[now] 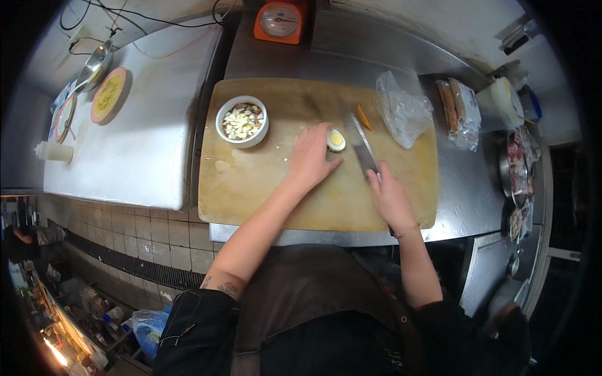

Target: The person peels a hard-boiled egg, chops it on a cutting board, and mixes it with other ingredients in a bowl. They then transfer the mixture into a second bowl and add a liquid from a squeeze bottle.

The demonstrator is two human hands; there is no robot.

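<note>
On a yellowed cutting board (254,188), my left hand (311,154) holds a boiled egg (336,140) whose cut face with the yolk points right. My right hand (391,199) grips a kitchen knife (363,143), its blade blurred and standing just right of the egg, apart from it. A white bowl (242,121) at the board's upper left holds chopped egg over something brownish. Right of the blade lies a small orange wedge (363,116). A crumpled clear plastic bag (405,113) rests at the board's upper right.
An orange dial scale (279,22) stands behind the board. On the white surface at left are a pink-rimmed plate (109,95) of yellow food, a metal bowl (95,66) and a squeeze bottle (55,152). Wrapped packages (458,114) and a pan of meat (516,162) sit at right.
</note>
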